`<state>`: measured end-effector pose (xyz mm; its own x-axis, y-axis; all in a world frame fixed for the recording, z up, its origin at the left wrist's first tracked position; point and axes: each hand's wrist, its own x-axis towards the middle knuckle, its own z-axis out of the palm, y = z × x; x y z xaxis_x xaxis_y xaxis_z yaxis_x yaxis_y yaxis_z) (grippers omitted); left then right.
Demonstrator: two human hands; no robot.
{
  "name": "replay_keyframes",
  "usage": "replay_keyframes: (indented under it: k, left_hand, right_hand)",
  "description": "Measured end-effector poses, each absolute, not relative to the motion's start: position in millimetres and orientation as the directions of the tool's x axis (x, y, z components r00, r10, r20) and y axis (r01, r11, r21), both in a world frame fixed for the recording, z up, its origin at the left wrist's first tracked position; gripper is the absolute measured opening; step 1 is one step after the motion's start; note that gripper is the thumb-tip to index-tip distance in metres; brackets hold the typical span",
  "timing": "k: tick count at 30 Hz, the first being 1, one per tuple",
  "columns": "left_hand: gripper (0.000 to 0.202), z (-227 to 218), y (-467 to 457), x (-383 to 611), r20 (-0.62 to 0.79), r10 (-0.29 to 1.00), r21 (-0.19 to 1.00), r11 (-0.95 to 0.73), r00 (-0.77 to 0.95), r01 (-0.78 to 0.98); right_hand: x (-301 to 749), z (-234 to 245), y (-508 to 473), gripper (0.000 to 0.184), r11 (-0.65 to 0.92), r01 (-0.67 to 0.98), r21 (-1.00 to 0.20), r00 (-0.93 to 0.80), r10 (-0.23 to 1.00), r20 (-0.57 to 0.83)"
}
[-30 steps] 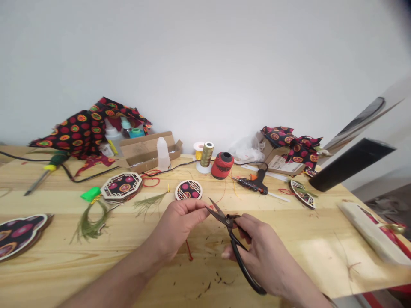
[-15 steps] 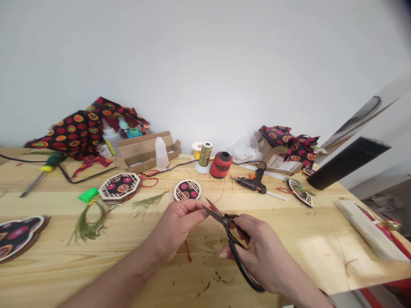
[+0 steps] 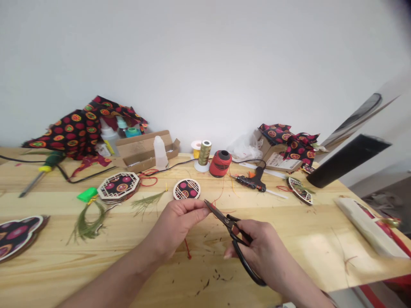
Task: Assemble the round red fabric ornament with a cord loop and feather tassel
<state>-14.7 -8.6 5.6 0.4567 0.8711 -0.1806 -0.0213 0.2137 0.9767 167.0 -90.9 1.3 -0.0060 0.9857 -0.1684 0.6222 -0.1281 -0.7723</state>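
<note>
My right hand [image 3: 261, 250] grips black scissors [image 3: 231, 231] by their handles, the blades now closed and pointing up-left towards my other hand. My left hand [image 3: 178, 224] is pinched shut on a thin red thread [image 3: 187, 248], which hangs below it onto the wooden table [image 3: 321, 239]. The scissor tips meet the thread right at my left fingertips. A round patterned wooden disc [image 3: 187, 189] lies just beyond my left hand.
On the table lie a red thread spool [image 3: 220, 164], a gold spool [image 3: 204, 153], a glue gun [image 3: 253, 182], an octagonal ornament [image 3: 118, 186], green tassels [image 3: 88, 218], a screwdriver [image 3: 40, 173], cardboard boxes, patterned fabric [image 3: 80, 128] and a black tube [image 3: 348, 160].
The scissor blades, open a second ago, have closed at my left fingertips. My right hand shifted slightly down and right.
</note>
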Motion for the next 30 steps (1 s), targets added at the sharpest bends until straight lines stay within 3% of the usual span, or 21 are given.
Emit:
replay_keyframes:
  k: [2,4,8,11,17,21,25,27,28,30]
  left_hand:
    - [0.01,4.5,-8.1,-14.3,-0.198,0.887,0.973,0.229,0.418,-0.024]
    - [0.009,3.0,-7.6,-14.5,-0.225,0.903,0.967,0.253,0.366,-0.027]
    - [0.023,-1.0,-7.0,-16.1,-0.282,0.887,0.942,0.328,0.366,-0.069]
    - [0.033,-3.2,-6.6,-17.4,-0.32,0.861,0.912,0.393,0.396,-0.116]
    - [0.037,-3.7,-2.1,-17.9,-0.392,0.822,0.801,0.526,0.414,-0.285]
    - [0.028,-2.5,1.4,-17.9,-0.417,0.775,0.712,0.603,0.475,-0.359]
    - [0.024,-0.8,2.6,-18.6,-0.432,0.749,0.648,0.645,0.503,-0.404]
    - [0.023,0.1,2.9,-18.7,-0.425,0.746,0.635,0.65,0.513,-0.419]
    - [0.022,0.5,3.1,-18.7,-0.423,0.745,0.63,0.651,0.516,-0.424]
    - [0.019,0.9,3.7,-18.9,-0.42,0.748,0.62,0.65,0.514,-0.439]
  right_hand:
    - [175.2,1.9,-89.0,0.017,-0.133,0.655,-0.744,0.043,0.989,-0.139]
    - [191.2,5.7,-86.5,0.025,-0.184,0.748,-0.638,0.157,0.983,-0.099]
    - [241.0,12.2,-85.4,0.039,-0.407,0.895,-0.182,0.392,0.913,-0.111]
    - [276.1,8.4,-89.5,0.041,-0.464,0.886,-0.01,0.452,0.869,-0.203]
    - [295.3,7.2,-89.0,0.04,-0.458,0.884,0.096,0.467,0.851,-0.241]
    - [288.1,21.2,-78.3,0.02,-0.434,0.863,0.258,0.491,0.841,-0.226]
    - [280.0,33.1,-68.3,0.019,-0.388,0.865,0.318,0.464,0.859,-0.215]
    - [267.0,37.8,-64.1,0.027,-0.311,0.914,0.26,0.356,0.922,-0.151]
    - [256.5,39.8,-62.1,0.029,-0.205,0.961,0.187,0.224,0.971,-0.084]
    - [227.6,42.2,-58.2,0.025,0.157,0.985,0.071,-0.164,0.982,0.093]
